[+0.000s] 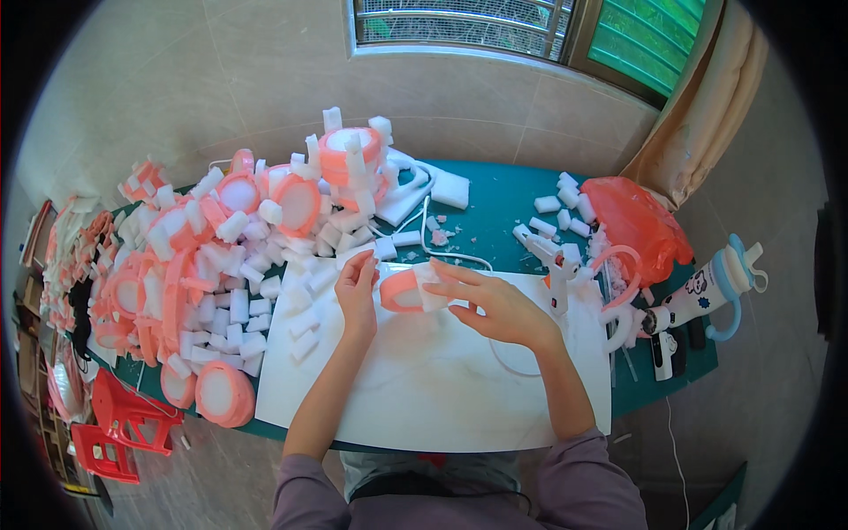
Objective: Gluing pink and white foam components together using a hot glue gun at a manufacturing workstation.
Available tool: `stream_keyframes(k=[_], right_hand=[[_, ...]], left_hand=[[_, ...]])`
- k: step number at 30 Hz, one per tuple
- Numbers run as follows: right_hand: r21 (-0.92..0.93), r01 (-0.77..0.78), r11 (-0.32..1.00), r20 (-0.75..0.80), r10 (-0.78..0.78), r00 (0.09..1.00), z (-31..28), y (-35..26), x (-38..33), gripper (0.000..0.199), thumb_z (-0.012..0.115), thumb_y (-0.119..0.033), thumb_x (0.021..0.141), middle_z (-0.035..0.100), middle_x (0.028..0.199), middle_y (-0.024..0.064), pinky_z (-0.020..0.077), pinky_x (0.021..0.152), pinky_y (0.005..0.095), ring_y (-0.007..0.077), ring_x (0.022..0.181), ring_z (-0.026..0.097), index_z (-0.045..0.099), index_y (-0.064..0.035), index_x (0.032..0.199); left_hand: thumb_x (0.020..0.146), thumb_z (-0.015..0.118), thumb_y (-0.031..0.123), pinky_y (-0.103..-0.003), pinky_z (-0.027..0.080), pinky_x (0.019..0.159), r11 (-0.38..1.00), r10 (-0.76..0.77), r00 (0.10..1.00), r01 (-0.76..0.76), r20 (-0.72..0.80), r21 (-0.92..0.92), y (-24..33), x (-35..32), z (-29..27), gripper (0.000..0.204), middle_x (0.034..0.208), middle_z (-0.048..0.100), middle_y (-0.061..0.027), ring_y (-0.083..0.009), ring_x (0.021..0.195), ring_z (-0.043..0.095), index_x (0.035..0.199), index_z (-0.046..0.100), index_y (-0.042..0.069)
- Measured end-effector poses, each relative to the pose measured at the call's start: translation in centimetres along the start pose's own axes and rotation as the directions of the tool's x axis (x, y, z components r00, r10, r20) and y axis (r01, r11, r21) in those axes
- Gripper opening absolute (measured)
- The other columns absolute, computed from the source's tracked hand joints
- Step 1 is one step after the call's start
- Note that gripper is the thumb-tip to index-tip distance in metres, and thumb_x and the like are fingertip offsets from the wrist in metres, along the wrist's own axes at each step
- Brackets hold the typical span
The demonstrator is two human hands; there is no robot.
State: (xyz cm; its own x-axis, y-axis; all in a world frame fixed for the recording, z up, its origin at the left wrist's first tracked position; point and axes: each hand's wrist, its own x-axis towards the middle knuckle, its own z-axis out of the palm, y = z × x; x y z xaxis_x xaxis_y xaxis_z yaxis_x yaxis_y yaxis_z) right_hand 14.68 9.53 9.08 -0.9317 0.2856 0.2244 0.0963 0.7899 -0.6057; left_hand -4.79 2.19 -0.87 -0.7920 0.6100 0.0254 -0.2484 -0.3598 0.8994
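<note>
My right hand (499, 305) grips a round pink foam piece (402, 291) by its right side, above a white board (424, 389). A white block or strip (431, 287) sits against the side of this piece, under my right fingers. To the left of it, my left hand (356, 296) is raised with thumb and fingertips pinched together. What the pinch holds, if anything, is too small to tell. Rows of white foam blocks (305, 344) lie on the board beside my left forearm.
At left is a large heap of pink round pieces (225, 393) and white foam blocks (238, 305). To the right are a white glue gun (558, 278), a red plastic bag (636, 225) and a tumbler (707, 283). Red stools (132, 411) stand below left. A white cable (459, 258) crosses the green table (495, 190).
</note>
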Motion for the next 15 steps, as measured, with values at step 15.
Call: stream_keyframes(k=[15], right_hand=[[0.043,-0.096,0.994,0.006,0.095,0.995,-1.3,0.3,-0.2,0.039,0.054,-0.001,0.08,0.042,0.132,0.0109,0.0477,0.068,0.0241,0.0227,0.104,0.053,0.056,-0.0171,0.116]], left_hand=[[0.089,0.045,0.021,-0.026,0.04,0.082,0.993,-0.115,0.965,0.113,0.234,0.023,-0.2,0.2,0.1,0.038,0.119,0.05,-0.0094,-0.0139,0.097,0.049,0.121,0.048,0.001]])
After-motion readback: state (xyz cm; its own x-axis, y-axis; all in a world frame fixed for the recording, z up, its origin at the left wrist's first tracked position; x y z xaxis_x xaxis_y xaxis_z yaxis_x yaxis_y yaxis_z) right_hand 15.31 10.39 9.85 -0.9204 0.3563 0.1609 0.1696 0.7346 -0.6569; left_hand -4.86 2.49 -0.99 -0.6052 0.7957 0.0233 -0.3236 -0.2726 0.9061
